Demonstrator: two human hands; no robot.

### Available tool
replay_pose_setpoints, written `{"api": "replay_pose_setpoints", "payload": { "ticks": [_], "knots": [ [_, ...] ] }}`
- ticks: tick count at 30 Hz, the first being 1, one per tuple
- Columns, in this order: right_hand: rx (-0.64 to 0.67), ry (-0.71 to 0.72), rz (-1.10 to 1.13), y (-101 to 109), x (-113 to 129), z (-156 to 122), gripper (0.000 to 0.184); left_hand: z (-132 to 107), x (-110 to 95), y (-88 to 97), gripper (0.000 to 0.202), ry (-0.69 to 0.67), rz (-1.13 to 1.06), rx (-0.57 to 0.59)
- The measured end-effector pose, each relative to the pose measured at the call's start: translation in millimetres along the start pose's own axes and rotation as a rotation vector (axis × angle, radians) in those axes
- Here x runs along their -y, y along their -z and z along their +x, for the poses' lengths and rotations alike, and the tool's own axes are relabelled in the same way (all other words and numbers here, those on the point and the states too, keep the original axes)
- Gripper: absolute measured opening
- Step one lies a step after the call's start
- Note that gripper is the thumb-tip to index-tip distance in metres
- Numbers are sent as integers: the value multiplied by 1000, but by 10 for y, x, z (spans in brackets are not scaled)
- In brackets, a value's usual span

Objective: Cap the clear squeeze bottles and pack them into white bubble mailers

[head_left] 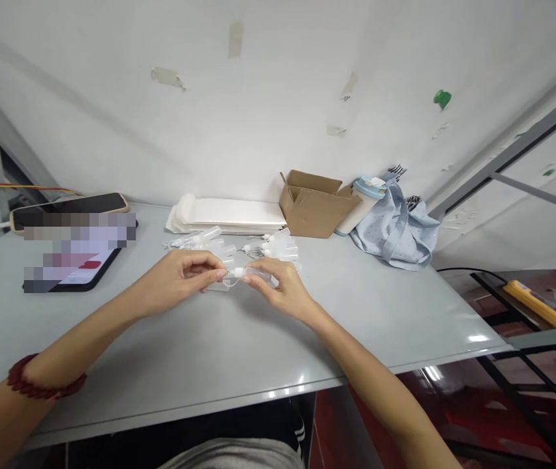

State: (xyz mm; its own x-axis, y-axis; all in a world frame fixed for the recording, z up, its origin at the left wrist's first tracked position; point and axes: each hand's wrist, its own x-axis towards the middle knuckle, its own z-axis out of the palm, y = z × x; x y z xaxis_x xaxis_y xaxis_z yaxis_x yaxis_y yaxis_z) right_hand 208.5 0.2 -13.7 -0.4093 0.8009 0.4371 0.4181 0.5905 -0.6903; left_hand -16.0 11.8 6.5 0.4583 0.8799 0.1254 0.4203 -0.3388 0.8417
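Where a dark phone in a beige case (70, 203) lies far left on the pale grey worktop (209, 352), the left hand (182, 277) pinches the white-capped end of a small clear plastic vial (246, 273) just above the surface. The right hand (282, 290) closes its fingers on the vial's body. Loose clear vials (209, 238) lie behind, and an open brown cardboard box (314, 205) stands further right.

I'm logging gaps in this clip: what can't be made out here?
- Head view: the small clear tube, pinched between left hand and right hand, is too small and see-through to identify; fingers cover its ends.
- Head view: the tablet screen is pixelated, unreadable.
- Head view: the cardboard box hides its inside behind its own walls.
- Head view: the cup is mostly hidden by box and blue cloth.
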Motion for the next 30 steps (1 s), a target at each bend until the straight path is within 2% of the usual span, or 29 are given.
{"api": "replay_pose_setpoints", "payload": {
  "ticks": [10,18,23,25,27,30],
  "knots": [
    [78,-24,-34,-57,21,-51,40,-11,84,-86,25,-14,-46,-22],
    [76,28,-51,-63,-20,-50,37,-11,92,-91,25,13,-38,3],
    [59,71,-135,-77,-80,-23,30,10,73,-18,27,55,-28,2],
    [26,38,-221,-56,-101,-1,31,28,59,44,28,104,-33,-49],
    [-11,-62,-320,-8,-109,23,33,44,44,119,28,191,-33,-154],
    [-2,-259,-459,97,-92,61,20,65,41,222,30,318,29,-347]
  ]
}}
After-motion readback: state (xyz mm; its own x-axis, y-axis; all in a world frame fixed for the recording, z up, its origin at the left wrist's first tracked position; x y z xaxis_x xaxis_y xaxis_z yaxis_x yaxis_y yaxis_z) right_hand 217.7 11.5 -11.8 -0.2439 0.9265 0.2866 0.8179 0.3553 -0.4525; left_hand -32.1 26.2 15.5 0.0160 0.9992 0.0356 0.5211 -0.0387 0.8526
